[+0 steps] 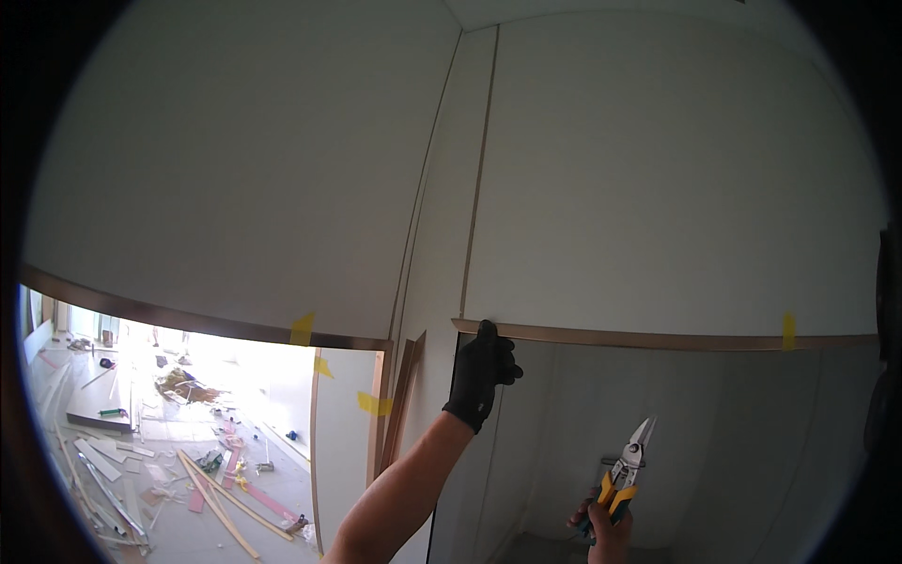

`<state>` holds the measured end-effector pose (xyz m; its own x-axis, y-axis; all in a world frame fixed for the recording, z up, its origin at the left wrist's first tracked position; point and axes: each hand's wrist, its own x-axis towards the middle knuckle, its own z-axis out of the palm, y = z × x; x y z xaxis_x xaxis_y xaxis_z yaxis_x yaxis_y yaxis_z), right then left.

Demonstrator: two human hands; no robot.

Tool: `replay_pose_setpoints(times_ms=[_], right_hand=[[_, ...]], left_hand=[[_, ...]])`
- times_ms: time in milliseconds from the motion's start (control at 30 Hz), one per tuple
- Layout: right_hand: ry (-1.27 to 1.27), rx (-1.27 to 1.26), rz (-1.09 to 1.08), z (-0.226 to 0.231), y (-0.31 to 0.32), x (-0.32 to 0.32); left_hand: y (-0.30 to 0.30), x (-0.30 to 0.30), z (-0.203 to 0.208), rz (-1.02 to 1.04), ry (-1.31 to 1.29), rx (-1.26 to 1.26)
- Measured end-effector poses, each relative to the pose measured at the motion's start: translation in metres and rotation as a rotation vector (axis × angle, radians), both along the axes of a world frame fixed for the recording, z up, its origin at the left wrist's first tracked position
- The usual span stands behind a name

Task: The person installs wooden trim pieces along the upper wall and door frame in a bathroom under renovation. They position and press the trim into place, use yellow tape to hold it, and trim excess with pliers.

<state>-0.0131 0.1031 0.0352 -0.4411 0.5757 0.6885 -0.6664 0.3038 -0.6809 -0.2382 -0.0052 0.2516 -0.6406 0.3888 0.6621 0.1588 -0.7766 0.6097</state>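
Note:
My left hand, in a black glove, is raised to the left end of a bronze-coloured trim strip. One finger presses against the strip and the other fingers are curled, so the hand is closed at that end. Yellow tape crosses the strip farther right. Lower down at the right, my right hand grips metal snips by their yellow and dark green handles. The snips' pointed blades face up, slightly parted, below the strip and apart from it.
White panels rise above both openings. A second bronze trim edges the left opening, with yellow tape on it. A loose-looking bronze strip stands upright beside the jamb. Offcuts and wooden strips litter the floor beyond.

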Motion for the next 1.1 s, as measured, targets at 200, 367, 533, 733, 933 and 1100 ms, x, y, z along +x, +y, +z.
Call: replay_pose_setpoints(times_ms=[200, 367, 533, 733, 933, 1100], right_hand=[[-0.074, 0.047, -0.048, 0.010, -0.017, 0.010], [-0.082, 0.091, -0.009, 0.014, -0.037, 0.013], [-0.080, 0.077, 0.050, 0.009, -0.044, 0.010], [-0.079, 0.027, 0.046, -0.004, -0.029, 0.001], [-0.045, 0.018, 0.014, -0.010, -0.014, 0.000], [-0.119, 0.024, -0.007, -0.001, -0.024, 0.010]], left_hand=[[-0.002, 0.001, -0.001, 0.011, 0.044, 0.003], [-0.012, 0.010, 0.001, -0.016, 0.032, -0.081], [-0.015, 0.005, 0.000, -0.050, 0.022, -0.065], [-0.005, 0.002, -0.003, -0.036, 0.067, -0.047], [-0.006, -0.002, -0.001, 0.025, 0.088, -0.053], [-0.009, -0.002, -0.001, 0.080, 0.100, -0.052]])
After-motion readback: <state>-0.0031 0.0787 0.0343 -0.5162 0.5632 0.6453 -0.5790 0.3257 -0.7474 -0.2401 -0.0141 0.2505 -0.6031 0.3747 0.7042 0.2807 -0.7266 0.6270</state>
